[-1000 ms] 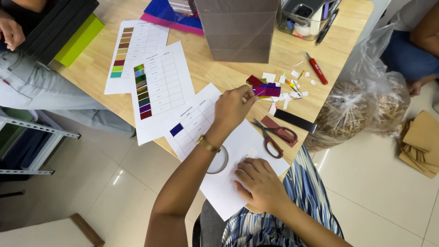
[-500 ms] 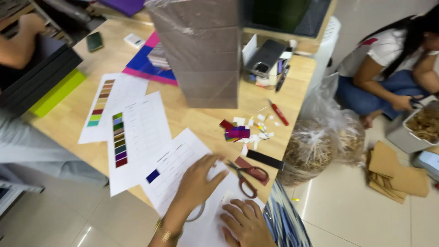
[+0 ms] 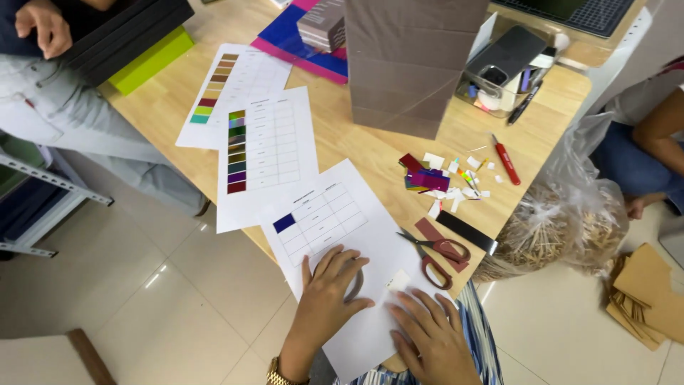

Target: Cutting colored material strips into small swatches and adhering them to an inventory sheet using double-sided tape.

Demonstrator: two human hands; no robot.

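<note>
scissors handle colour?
Dark red handles on the scissors, beside the right hand; head view shows it.

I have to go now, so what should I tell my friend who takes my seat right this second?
Left hand: flat on the white sheet with a grid, fingers spread, holding nothing.
Right hand: flat on the same sheet's lower edge, near a small white paper piece, holding nothing.
Things: the sheet lies at the table's near edge; red-handled scissors lie just to its right, untouched. Small cut colour pieces sit further back.
Done: one dark blue swatch fills the grid's first cell.
Left: the other cells look blank.
</note>
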